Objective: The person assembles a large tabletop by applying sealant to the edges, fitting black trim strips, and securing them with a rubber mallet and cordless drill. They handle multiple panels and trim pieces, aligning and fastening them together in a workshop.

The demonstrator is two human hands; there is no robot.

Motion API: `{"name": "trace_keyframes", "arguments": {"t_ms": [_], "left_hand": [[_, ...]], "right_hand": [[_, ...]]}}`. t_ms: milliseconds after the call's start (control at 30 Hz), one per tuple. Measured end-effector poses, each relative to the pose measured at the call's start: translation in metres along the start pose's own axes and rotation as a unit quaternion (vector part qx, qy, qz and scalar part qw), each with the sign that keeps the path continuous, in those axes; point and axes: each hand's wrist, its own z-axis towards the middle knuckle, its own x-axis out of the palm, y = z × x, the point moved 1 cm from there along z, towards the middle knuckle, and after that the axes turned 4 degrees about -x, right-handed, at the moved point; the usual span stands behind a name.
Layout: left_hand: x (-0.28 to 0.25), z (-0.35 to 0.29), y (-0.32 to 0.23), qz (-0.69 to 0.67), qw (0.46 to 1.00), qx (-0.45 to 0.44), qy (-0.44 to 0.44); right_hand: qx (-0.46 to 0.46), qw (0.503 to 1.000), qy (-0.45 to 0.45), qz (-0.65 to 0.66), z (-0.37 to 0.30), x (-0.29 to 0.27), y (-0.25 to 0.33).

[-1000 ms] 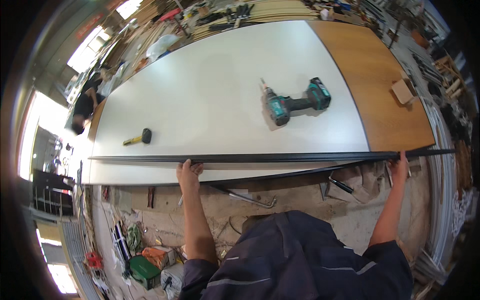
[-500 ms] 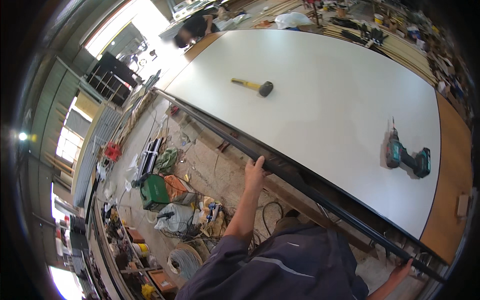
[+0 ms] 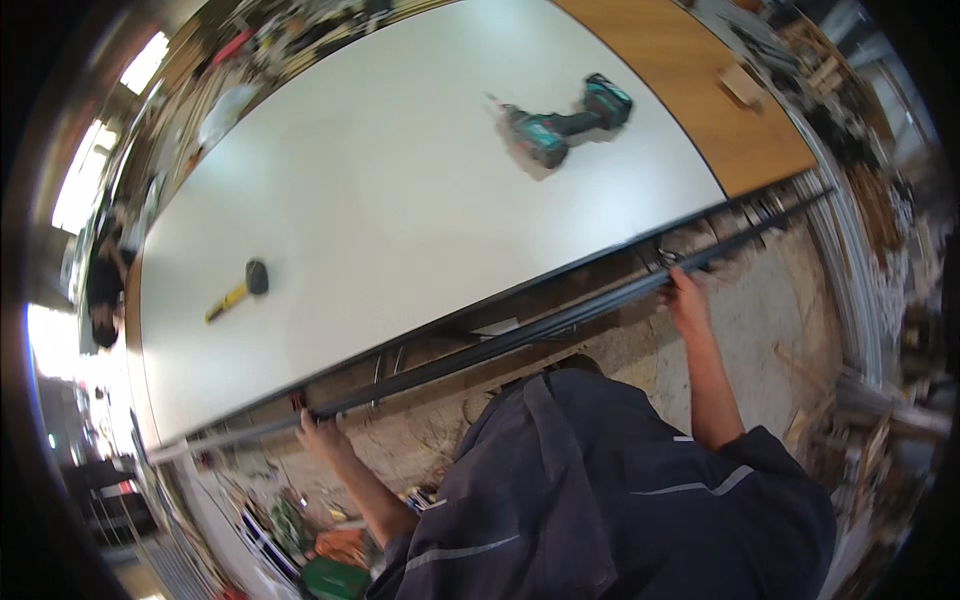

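A long dark metal bar (image 3: 500, 344) runs along the near edge of the large white panel (image 3: 380, 200), with a narrow gap between them. My left hand (image 3: 325, 440) is closed on the bar toward its left end, partly blurred. Farther right, my right hand (image 3: 687, 300) grips the same bar, its fingers partly hidden. On the panel lie a teal and black cordless drill (image 3: 545, 138) and a mallet (image 3: 256, 278) with a black head and yellow handle. Neither hand touches these tools.
Brown board (image 3: 690, 90) borders the panel's right side, with a small wooden block (image 3: 741, 86) on it. Another person (image 3: 105, 285) is at the far left end. A green machine (image 3: 335, 578) stands on the cluttered floor at lower left. Long metal lengths (image 3: 850, 290) lie at right.
My view has swung to the right, so the panel and tools appear farther left. Both hands remain on the bar; my left hand now holds it nearer its left end.
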Motion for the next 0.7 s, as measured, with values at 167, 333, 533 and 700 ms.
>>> {"name": "trace_keyframes", "arguments": {"t_ms": [167, 333, 533, 700], "left_hand": [[-0.014, 0.052, -0.019, -0.283, 0.938, -0.202, 0.007], [-0.015, 0.086, -0.016, -0.395, 0.856, -0.333, 0.017], [-0.006, 0.104, 0.017, -0.185, 0.950, -0.208, 0.140], [-0.020, 0.159, 0.092, -0.062, 0.970, -0.071, 0.224]], "right_hand": [[-0.039, 0.999, 0.011, 0.028, -0.031, 0.052, -0.021], [-0.056, 0.996, 0.028, 0.071, -0.045, 0.088, -0.029], [-0.063, 0.989, 0.046, 0.126, -0.050, 0.090, -0.051], [-0.041, 0.982, 0.062, 0.173, -0.059, 0.100, -0.061]]}}
